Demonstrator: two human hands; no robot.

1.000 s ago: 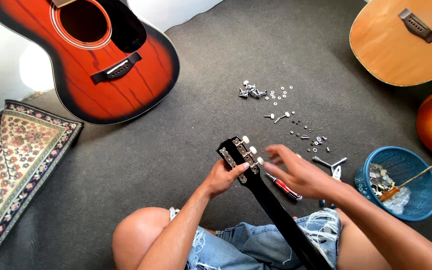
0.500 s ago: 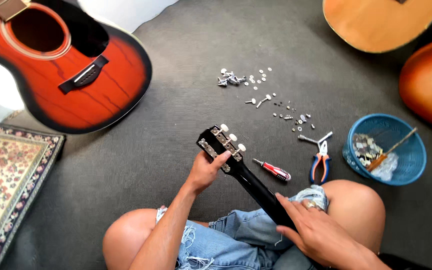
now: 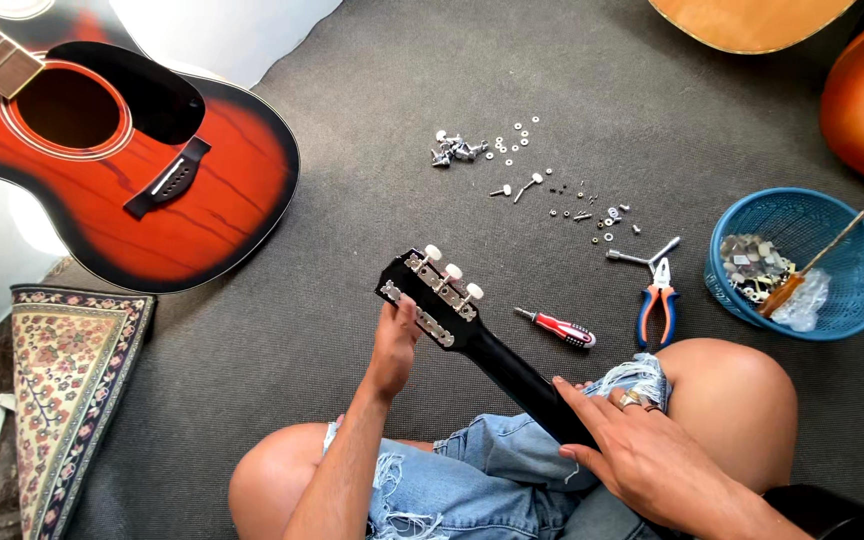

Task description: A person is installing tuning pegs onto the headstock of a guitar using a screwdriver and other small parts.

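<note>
The black guitar headstock (image 3: 432, 293) lies across your lap over the dark carpet (image 3: 332, 240), back side up, its white-buttoned tuning machines (image 3: 449, 272) already seated along one edge. Your left hand (image 3: 392, 345) grips the lower edge with fingers curled around it, while your right hand (image 3: 642, 450) clasps the neck (image 3: 527, 385) further down, fingers wrapped. You look mid-way through fitting tuners (judging by the loose ones). The next move calls for a part from the scattered hardware (image 3: 532, 180) or the red screwdriver (image 3: 557, 327), just beside the pliers (image 3: 658, 300) and blue basket (image 3: 852, 290).
</note>
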